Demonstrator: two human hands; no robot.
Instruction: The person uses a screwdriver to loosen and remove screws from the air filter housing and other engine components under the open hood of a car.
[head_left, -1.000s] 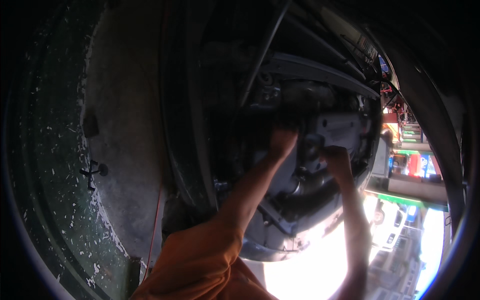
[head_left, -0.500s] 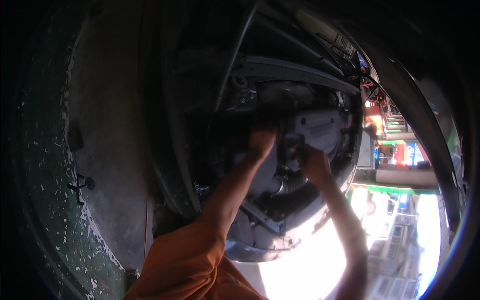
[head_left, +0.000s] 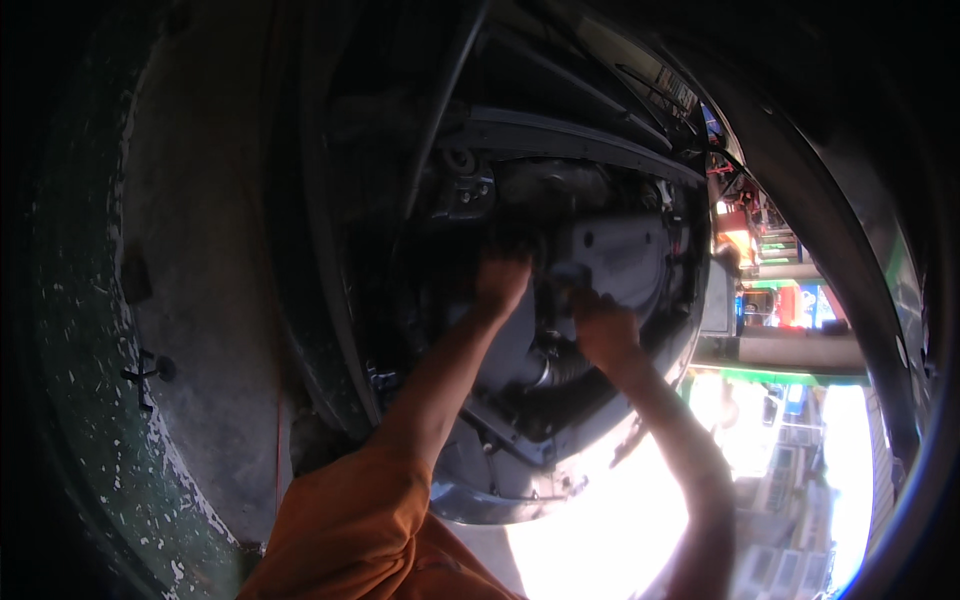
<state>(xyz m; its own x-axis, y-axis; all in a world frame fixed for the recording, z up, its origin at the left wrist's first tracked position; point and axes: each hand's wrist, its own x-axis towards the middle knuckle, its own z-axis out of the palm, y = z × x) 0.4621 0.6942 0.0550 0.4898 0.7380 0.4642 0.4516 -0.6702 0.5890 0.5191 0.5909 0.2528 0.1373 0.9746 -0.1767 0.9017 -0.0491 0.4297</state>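
Note:
Both hands reach into the dark engine bay of a car. My left hand (head_left: pixel 504 282) is bent down beside the left edge of the grey plastic engine cover (head_left: pixel 625 250); its fingers are lost in shadow. My right hand (head_left: pixel 606 328) is closed, with its fingertips at a small dark rounded part (head_left: pixel 572 274) by the cover's near edge. What those fingers grip is too dark and blurred to name. Below the hands lies a ribbed air hose (head_left: pixel 572 366).
A thin prop rod (head_left: pixel 445 100) slants up at the far left of the bay. Overhead on the right is the raised hood (head_left: pixel 810 190). Left of the car, a grey floor (head_left: pixel 205 400) meets a scuffed green strip (head_left: pixel 85 430). Bright daylight falls in at the lower right.
The whole view has shifted slightly, so the car and both hands appear a little further left. Both hands stay at nearly the same places in the engine bay.

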